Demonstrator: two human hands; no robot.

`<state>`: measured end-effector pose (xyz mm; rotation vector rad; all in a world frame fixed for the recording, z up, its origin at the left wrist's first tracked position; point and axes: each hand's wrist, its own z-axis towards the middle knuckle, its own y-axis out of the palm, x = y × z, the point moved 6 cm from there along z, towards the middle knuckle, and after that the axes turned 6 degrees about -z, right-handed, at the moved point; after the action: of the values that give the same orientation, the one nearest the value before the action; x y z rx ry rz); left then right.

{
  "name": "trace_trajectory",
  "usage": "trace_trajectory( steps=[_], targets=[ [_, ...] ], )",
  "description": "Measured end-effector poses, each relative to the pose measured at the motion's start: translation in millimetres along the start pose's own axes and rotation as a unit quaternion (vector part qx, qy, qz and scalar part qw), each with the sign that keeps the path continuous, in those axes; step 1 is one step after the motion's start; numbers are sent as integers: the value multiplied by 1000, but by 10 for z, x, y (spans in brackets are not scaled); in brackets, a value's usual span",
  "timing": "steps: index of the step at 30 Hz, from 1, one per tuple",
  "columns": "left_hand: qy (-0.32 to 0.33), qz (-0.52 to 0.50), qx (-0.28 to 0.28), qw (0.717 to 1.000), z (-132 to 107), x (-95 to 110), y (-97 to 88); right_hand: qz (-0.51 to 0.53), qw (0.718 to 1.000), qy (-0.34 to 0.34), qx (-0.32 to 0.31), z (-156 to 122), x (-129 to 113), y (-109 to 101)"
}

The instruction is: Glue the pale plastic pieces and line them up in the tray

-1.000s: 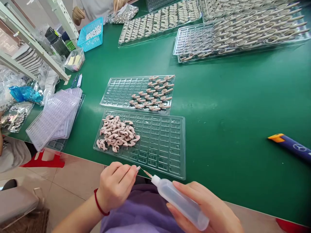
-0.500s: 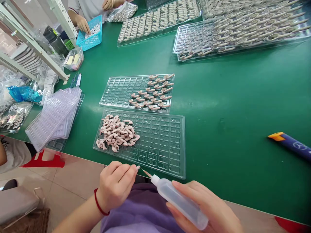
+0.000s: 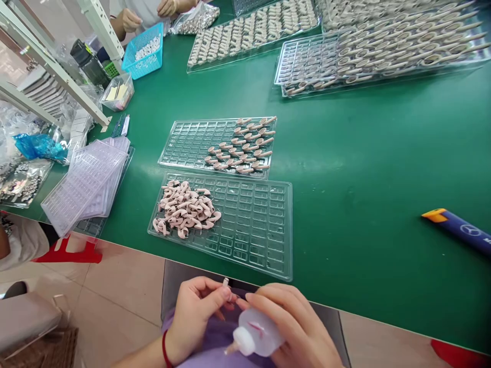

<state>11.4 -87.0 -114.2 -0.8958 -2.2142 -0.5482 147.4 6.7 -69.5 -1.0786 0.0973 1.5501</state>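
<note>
— What is each hand gripping?

— The right hand (image 3: 295,324) is wrapped round a small translucent plastic squeeze bottle (image 3: 256,331), its white nozzle aimed near and left. The left hand (image 3: 194,314) pinches a tiny pale piece (image 3: 226,281) between thumb and fingertips; what it is I cannot tell. Both hands sit over a purple lap, just off the near edge of the green table (image 3: 364,179).

— How would that bottle handle?

— Light and soft-walled, I'd judge, so a hard clench would push liquid out. It is best taken round the body, away from the nozzle. The piece looks small enough to slip easily.

— And the containers?

— Nearest, a clear gridded plastic tray (image 3: 261,230) bears a loose heap of pink curved parts (image 3: 186,208) at its left end. Just beyond it, a second clear tray (image 3: 184,145) holds neat rows of such parts (image 3: 245,145) at its right end. To the left lies a stack of unfilled trays (image 3: 84,184). Far left is a blue mesh basket (image 3: 143,53) of white bits, with a co-worker's hand (image 3: 130,20) beside it.
</note>
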Motion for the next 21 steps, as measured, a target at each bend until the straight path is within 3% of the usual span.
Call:
trace_trajectory(
  steps=[6, 21],
  targets=[
    [-13, -71, -6, 997, 58, -72, 64, -63, 998, -11, -14, -29, 6, 63],
    [-32, -127, 2, 991, 78, -92, 143, -66, 998, -6, -1, -42, 1, 100]
  ],
)
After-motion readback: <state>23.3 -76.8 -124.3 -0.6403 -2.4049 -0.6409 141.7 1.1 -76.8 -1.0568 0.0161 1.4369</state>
